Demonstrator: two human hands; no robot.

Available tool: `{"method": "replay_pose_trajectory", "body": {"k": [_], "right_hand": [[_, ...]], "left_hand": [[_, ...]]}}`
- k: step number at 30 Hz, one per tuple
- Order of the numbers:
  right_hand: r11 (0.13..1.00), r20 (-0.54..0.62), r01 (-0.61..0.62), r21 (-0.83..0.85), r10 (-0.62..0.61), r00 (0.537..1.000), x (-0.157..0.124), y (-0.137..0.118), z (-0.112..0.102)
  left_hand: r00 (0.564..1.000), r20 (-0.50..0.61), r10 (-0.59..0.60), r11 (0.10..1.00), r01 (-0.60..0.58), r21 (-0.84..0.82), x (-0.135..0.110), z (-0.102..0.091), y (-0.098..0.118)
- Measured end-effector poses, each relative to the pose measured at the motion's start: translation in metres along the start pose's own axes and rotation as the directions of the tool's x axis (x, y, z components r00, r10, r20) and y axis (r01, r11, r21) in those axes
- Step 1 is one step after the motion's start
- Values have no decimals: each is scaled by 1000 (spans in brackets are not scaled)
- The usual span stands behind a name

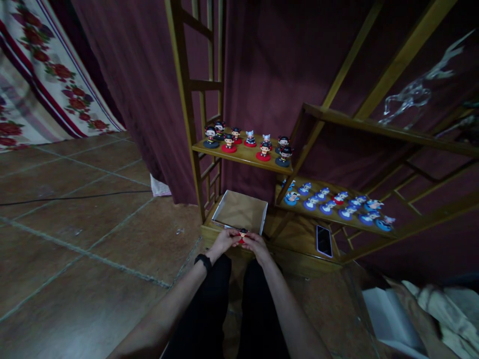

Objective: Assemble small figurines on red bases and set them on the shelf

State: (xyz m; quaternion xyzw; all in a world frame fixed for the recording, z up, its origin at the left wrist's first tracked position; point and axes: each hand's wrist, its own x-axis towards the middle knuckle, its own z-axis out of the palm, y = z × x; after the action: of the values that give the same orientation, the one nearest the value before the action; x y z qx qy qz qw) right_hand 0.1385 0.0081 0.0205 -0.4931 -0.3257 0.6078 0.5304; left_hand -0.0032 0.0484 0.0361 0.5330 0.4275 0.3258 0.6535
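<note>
Between my two hands is a small figurine (243,234) with black hair buns and a red base. My left hand (225,240), with a black band on its wrist, grips it from the left. From the right, my right hand (256,244) pinches it too. Just beyond my fingers lies an open shallow cardboard box (241,209) on the bottom board of a wooden shelf unit. Above it, similar figurines on red and dark bases, such as a red-based figurine (228,144), stand on a wooden shelf (243,155).
A lower shelf at right bears two rows of figurines (328,206) on mostly purple and blue bases. Beneath it lies a phone (324,241). A clear glass ornament (409,97) stands on the upper right shelf. A white box (389,319) rests at lower right. A cable (75,196) crosses the tiled floor.
</note>
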Motion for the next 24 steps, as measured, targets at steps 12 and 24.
{"method": "replay_pose_trajectory", "body": {"k": [12,24], "right_hand": [[999,-25,-22,-44,21,999,2,2,6],[998,11,-18,66,17,1000,1,4,0]], "left_hand": [[996,-67,51,999,-50,19,4,1,-7],[999,-28,22,1000,-22,9,2,0,-4]]}}
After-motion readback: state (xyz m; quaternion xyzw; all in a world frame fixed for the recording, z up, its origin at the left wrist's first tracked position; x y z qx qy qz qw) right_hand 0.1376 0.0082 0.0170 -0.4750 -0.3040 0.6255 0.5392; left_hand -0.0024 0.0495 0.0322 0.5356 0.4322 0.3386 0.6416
